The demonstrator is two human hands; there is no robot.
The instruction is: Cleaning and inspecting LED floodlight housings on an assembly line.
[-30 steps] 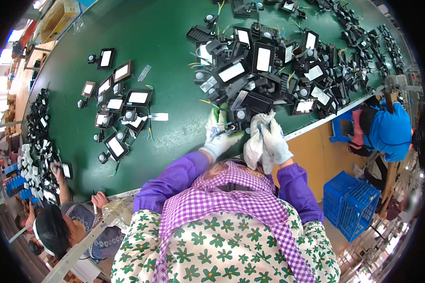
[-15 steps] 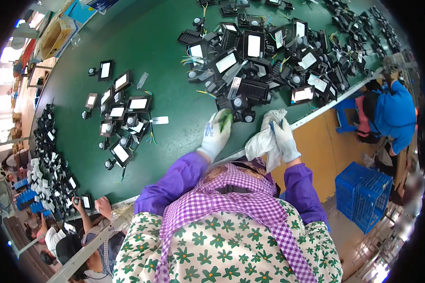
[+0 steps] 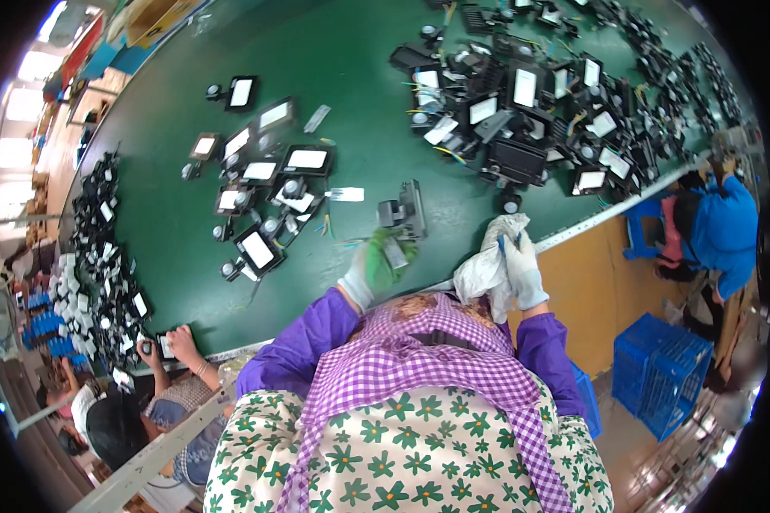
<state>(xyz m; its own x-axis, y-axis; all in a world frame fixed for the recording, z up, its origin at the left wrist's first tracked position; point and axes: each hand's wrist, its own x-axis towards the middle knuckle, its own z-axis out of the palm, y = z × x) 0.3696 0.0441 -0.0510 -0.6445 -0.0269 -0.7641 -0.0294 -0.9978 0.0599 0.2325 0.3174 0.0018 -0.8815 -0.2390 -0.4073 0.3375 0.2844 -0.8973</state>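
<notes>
My left hand (image 3: 380,267), in a white glove with a green palm, is turned palm up and grips a black floodlight (image 3: 411,208) with a sensor knob. The lamp stands edge-on just above the green table, tilted away from me. My right hand (image 3: 522,272), also gloved, is closed on a crumpled white cloth (image 3: 481,272) at the table's near edge. Beyond the cloth lies a large heap of black floodlights (image 3: 515,158) with white panels and loose coloured wires. To the left sits a smaller group of similar floodlights (image 3: 259,250).
A green table (image 3: 351,77) spreads ahead, with a metal edge (image 3: 607,208) on the right. Small black parts (image 3: 103,248) line its far left rim. Co-workers sit at left and right, one in a blue top (image 3: 720,231). A blue crate (image 3: 659,368) stands on the floor.
My left hand has drawn a floodlight out of the heap toward the left and turned palm up. The right hand still holds the cloth. The view has shifted left.
</notes>
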